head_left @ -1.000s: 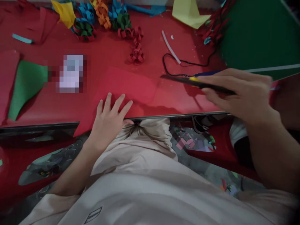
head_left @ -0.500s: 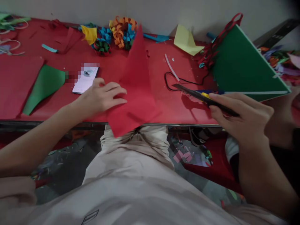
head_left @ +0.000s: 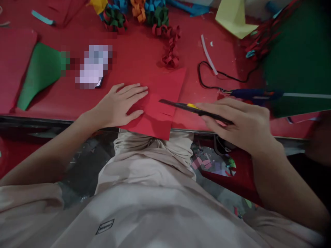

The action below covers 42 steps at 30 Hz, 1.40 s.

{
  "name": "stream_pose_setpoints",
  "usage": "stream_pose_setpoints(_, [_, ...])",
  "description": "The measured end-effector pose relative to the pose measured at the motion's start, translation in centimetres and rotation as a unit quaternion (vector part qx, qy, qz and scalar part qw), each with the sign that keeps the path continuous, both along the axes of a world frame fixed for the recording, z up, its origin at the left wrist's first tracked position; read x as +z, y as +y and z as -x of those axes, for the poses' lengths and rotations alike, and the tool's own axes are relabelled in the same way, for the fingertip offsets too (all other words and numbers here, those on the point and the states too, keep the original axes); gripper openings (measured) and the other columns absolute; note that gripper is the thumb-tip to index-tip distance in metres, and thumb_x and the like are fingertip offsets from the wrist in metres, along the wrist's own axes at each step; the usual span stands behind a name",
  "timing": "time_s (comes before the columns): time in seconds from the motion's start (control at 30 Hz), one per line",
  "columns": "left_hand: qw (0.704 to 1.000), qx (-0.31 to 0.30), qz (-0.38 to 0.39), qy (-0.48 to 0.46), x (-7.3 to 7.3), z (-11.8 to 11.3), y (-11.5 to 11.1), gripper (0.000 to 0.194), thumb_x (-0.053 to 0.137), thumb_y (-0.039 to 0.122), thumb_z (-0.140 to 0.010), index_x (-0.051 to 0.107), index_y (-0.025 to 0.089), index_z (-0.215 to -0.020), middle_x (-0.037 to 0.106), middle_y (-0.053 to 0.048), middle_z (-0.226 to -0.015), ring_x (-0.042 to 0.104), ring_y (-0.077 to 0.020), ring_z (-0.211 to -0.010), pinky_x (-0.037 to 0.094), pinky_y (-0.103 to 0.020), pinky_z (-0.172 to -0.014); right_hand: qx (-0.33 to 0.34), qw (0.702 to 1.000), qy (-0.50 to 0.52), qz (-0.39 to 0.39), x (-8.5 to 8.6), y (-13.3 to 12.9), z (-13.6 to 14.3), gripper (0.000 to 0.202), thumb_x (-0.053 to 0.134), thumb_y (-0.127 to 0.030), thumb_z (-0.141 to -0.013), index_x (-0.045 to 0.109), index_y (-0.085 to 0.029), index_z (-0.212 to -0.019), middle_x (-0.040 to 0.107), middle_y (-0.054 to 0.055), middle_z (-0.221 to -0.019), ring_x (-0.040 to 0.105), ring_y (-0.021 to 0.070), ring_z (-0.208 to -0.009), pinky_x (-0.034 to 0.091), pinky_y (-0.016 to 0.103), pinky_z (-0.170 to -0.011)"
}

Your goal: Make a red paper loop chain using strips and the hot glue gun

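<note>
A red sheet of paper (head_left: 157, 117) lies at the table's front edge, its near corner sticking out over my lap. My left hand (head_left: 121, 105) rests flat on the sheet's left side, fingers spread. In my right hand (head_left: 232, 119) is a utility knife (head_left: 178, 104) with a black body and a yellow slider. Its dark blade extends over the right part of the sheet; I cannot tell whether the tip touches the paper. A short dark slit or mark shows on the sheet below the blade.
Left of the sheet are a phone (head_left: 94, 67) and a green paper piece (head_left: 40, 72). Paper chains (head_left: 170, 51) lie behind it. To the right are a blue glue gun (head_left: 253, 94) with a black cord, a pale stick (head_left: 209, 55), yellow paper (head_left: 234, 19) and a large green board (head_left: 297, 58).
The red paper, raised and bent before, now lies down under my left hand, which has flattened. My right hand has brought the utility knife left over the paper. The view has tilted down.
</note>
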<state>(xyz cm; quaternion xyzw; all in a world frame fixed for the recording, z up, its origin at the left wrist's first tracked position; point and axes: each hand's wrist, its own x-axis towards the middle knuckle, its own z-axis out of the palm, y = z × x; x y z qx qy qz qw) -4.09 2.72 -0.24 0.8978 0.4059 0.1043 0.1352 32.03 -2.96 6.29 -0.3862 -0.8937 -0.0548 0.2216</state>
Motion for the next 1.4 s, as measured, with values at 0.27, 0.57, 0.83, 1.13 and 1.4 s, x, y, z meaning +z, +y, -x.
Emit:
stream_pose_setpoints(0.27, [0.999,0.029,0.012,-0.027,-0.4,-0.3,-0.1,0.086,0.057,0.057,-0.095,0.024,0.021,-0.166,0.037,-0.015,-0.169,0.038,-0.034,-0.156,0.02,-0.053,-0.13,0.032,0.993,-0.037,0.111,-0.8,2.3,4.5,0.038,0.055,-0.034,-0.104,0.065,-0.036,-0.141,0.077,0.004,-0.104,0.071,0.0206,-0.086,0.055,0.033,-0.073])
stream_pose_setpoints(0.57, [0.998,0.041,0.034,-0.014,-0.4,-0.6,-0.6,0.088,0.056,0.054,-0.096,0.019,0.018,-0.168,0.032,-0.015,-0.172,0.03,-0.0345,-0.159,0.011,-0.056,-0.132,0.056,0.991,-0.043,0.117,-1.5,3.2,5.4,0.035,0.053,-0.032,-0.105,0.068,-0.031,-0.137,0.073,0.003,-0.094,0.067,0.0185,-0.079,0.05,0.031,-0.068])
stream_pose_setpoints(0.83, [0.997,0.069,0.016,-0.007,0.7,0.4,-1.1,0.077,0.044,0.064,-0.102,0.028,0.02,-0.163,0.035,-0.012,-0.17,0.034,-0.0367,-0.156,0.024,-0.059,-0.126,0.076,0.992,0.0,0.098,-2.4,3.6,5.0,0.033,0.058,-0.028,-0.103,0.071,-0.025,-0.133,0.073,0.002,-0.09,0.064,0.0151,-0.072,0.049,0.028,-0.067])
stream_pose_setpoints(1.13, [0.998,0.048,0.022,0.018,0.7,2.0,-2.0,0.068,0.035,0.05,-0.109,0.011,0.024,-0.166,0.038,-0.006,-0.17,0.041,-0.0296,-0.152,0.017,-0.062,-0.127,0.043,0.993,0.006,0.114,-2.6,3.6,5.1,0.033,0.054,-0.032,-0.105,0.069,-0.032,-0.134,0.075,0.003,-0.095,0.07,0.0187,-0.08,0.051,0.031,-0.071])
stream_pose_setpoints(1.4, [0.999,0.04,0.016,0.026,0.8,2.1,-1.7,0.058,0.032,0.043,-0.109,0.024,0.028,-0.165,0.04,-0.007,-0.169,0.043,-0.0301,-0.152,0.019,-0.062,-0.127,0.042,0.992,-0.037,0.114,-2.3,3.7,5.1,0.036,0.052,-0.031,-0.106,0.067,-0.034,-0.139,0.075,0.002,-0.096,0.069,0.0168,-0.079,0.051,0.029,-0.072])
